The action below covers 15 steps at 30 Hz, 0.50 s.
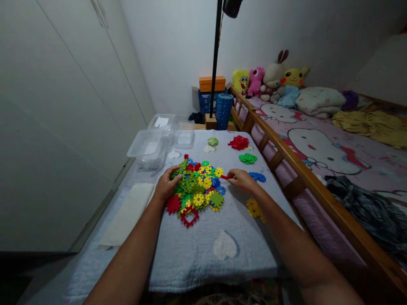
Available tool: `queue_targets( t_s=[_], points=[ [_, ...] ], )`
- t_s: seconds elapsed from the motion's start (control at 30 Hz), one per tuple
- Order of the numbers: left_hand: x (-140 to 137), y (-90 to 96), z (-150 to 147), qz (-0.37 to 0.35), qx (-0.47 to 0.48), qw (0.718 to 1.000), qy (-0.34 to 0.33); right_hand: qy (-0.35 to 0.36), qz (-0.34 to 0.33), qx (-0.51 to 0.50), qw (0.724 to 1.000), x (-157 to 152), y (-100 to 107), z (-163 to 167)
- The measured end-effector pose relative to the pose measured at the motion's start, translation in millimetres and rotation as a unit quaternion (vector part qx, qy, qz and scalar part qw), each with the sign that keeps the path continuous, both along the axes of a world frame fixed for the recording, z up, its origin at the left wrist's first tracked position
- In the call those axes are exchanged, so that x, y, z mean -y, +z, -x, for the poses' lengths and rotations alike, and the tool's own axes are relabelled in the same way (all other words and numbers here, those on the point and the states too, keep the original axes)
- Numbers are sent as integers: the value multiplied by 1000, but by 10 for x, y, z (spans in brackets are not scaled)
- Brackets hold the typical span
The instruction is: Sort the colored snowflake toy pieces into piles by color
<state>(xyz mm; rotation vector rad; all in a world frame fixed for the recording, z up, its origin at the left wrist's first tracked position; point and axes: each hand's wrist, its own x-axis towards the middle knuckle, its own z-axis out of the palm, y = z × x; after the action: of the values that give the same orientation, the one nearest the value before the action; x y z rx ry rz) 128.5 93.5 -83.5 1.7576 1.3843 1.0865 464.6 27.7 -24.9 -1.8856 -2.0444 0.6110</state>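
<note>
A mixed pile of plastic interlocking pieces (199, 199), in red, yellow, green and blue, lies on the cloth-covered table (197, 258). My left hand (167, 185) rests against the pile's left side, thumb and fingers apart, touching olive-green pieces (187, 183). Just right of the pile, my right hand (242, 181) pinches a red piece (225, 177) between thumb and fingers. Sorted by colour to the right are a red heap (239, 142), a green heap (248, 159), blue pieces (257, 176) and yellow pieces (253, 208), the last partly hidden by my right forearm.
Clear plastic containers (149, 146) stand at the table's back left. A folded cream cloth (129, 212) lies by my left forearm. Light-green pieces (213, 141) sit at the back. A wooden bed rail (286, 182) runs along the right; a black pole (215, 59) rises behind.
</note>
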Motion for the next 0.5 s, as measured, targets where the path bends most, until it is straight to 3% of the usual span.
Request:
queue_targets(
  t_s=[0.17, 0.3, 0.5],
  points=[
    [16, -18, 25, 7, -5, 1000, 4, -90, -60, -25, 994, -495, 101, -444],
    [18, -32, 36, 2, -15, 1000, 7, -210, -117, 6, 971, -938, 53, -772],
    [17, -32, 26, -1, -17, 1000, -1, -360, -92, 1, 928, -1476, -102, -1119]
  ],
)
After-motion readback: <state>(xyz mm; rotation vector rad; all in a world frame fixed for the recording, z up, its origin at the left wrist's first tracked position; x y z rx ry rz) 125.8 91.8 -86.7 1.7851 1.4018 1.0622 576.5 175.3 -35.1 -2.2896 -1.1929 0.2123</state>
